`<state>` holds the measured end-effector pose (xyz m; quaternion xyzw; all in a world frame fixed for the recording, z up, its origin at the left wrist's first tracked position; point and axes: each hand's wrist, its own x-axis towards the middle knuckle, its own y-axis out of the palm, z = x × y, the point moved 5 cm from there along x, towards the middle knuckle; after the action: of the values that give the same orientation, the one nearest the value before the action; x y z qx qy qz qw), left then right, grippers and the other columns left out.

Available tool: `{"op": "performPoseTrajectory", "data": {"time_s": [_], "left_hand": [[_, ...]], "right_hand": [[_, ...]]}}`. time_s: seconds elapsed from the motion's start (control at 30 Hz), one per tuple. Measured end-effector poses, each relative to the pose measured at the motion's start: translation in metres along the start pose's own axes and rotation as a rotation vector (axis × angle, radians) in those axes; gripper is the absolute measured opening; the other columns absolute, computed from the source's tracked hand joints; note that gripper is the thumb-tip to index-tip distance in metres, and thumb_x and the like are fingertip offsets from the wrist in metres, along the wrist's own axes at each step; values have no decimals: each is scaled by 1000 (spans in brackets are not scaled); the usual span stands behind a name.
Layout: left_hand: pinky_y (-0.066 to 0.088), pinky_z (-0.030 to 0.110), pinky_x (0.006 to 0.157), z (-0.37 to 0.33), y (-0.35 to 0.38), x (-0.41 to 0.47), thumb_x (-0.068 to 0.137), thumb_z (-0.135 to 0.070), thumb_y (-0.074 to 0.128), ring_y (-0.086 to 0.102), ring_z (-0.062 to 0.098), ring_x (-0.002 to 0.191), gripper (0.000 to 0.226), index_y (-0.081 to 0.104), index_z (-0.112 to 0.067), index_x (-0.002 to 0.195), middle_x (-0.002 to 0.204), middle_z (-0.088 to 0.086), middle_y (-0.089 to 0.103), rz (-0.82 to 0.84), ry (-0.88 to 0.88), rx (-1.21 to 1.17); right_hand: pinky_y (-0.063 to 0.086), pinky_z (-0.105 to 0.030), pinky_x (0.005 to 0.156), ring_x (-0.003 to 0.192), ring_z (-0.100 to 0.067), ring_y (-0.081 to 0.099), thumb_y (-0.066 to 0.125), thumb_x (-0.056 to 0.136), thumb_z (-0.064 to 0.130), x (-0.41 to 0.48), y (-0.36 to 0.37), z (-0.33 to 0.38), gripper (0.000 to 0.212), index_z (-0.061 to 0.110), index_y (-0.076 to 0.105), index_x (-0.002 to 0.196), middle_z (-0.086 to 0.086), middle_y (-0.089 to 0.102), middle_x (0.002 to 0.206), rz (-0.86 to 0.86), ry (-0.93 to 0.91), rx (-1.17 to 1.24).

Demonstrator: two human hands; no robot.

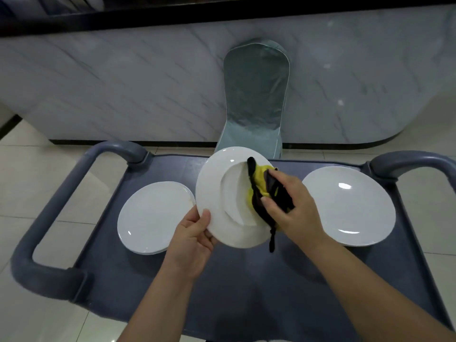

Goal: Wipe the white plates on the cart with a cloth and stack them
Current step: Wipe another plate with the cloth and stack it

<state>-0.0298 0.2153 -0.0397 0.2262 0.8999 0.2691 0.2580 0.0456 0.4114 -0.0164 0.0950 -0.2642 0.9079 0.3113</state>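
Observation:
A white plate (222,193) is held tilted above the grey-blue cart (246,280). My left hand (195,240) grips its lower left rim, thumb on the face. My right hand (293,208) holds a yellow and black cloth (259,191) pressed against the plate's right half. A strip of the cloth hangs below the plate. On the cart's left lies a small stack of white plates (150,218), its edge under the held plate. A single white plate (350,208) lies flat on the cart's right.
Grey tubular handles rise at the cart's left end (49,213) and right end (409,161). A chair with a pale green cover (254,95) stands just behind the cart, against a marble-patterned counter front (123,82). Light floor tiles surround the cart.

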Motion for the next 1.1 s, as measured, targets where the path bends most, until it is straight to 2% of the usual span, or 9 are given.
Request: {"op": "performPoseTrajectory", "data": {"time_s": [0.1, 0.33, 0.5, 0.6, 0.7, 0.8, 0.9, 1.0, 1.1], "left_hand": [[56, 36, 82, 5, 3, -1, 78, -15, 64, 70, 19, 92, 20, 76, -12, 94, 102, 8, 73, -24, 15, 71], [59, 29, 71, -2, 0, -5, 50, -31, 93, 71, 18, 89, 55, 76, -15, 100, 101, 8, 73, 32, 33, 50], [59, 30, 76, 5, 8, -23, 69, -12, 82, 70, 20, 93, 26, 78, -11, 95, 102, 10, 73, 47, 57, 136], [59, 28, 70, 1, 7, -23, 78, -12, 62, 71, 18, 83, 21, 78, -12, 91, 95, 10, 74, -5, 59, 126], [59, 31, 73, -12, -4, -26, 60, -29, 87, 71, 20, 88, 42, 77, -16, 99, 101, 9, 73, 26, 68, 126], [59, 33, 76, -6, -9, -41, 47, -36, 95, 70, 21, 96, 63, 76, -15, 103, 106, 8, 73, 34, 85, 190], [59, 33, 73, 9, 7, -51, 71, -20, 78, 70, 21, 91, 28, 77, -12, 97, 100, 9, 74, 15, 94, 195], [59, 30, 71, 14, 9, -51, 81, -13, 58, 71, 20, 86, 24, 77, -13, 95, 97, 10, 73, -48, 87, 134], [57, 29, 70, 7, 4, -56, 72, -28, 79, 70, 21, 94, 35, 76, -14, 103, 106, 10, 72, -11, 134, 110]], "right_hand": [[47, -29, 95, 100, 7, 55, 64, 79, 40, 22, 4, -5, 43, 38, 56, 121, 24, 59, 110, -133, 239, 183], [40, -22, 95, 105, -17, 50, 67, 77, 39, -39, 38, 37, 61, 30, 48, 134, 7, 53, 122, 115, -318, -143], [36, -8, 89, 99, 6, 50, 68, 75, 30, -5, -5, -8, 58, 43, 49, 129, 22, 53, 104, -136, 71, 65], [37, -20, 99, 110, -11, 51, 67, 78, 34, -12, 32, 43, 57, 31, 52, 133, 9, 55, 120, 27, -142, 64], [41, -25, 98, 107, -21, 53, 68, 77, 31, -59, 42, 43, 54, 23, 57, 129, -4, 56, 120, 125, -374, -57], [43, -27, 96, 106, -16, 53, 66, 76, 35, -60, 6, -7, 55, 34, 54, 130, 1, 54, 115, -7, -128, -21], [42, -26, 94, 102, -11, 50, 65, 78, 34, -34, -2, -6, 55, 30, 54, 132, 3, 54, 110, -115, 17, 27], [38, -24, 100, 109, -19, 51, 68, 77, 31, -47, 24, 49, 54, 20, 59, 130, -5, 57, 120, 38, -269, 12], [46, -31, 93, 103, -24, 56, 71, 75, 24, -80, 16, 34, 50, 16, 64, 123, -10, 59, 116, 107, -503, -106]]}}
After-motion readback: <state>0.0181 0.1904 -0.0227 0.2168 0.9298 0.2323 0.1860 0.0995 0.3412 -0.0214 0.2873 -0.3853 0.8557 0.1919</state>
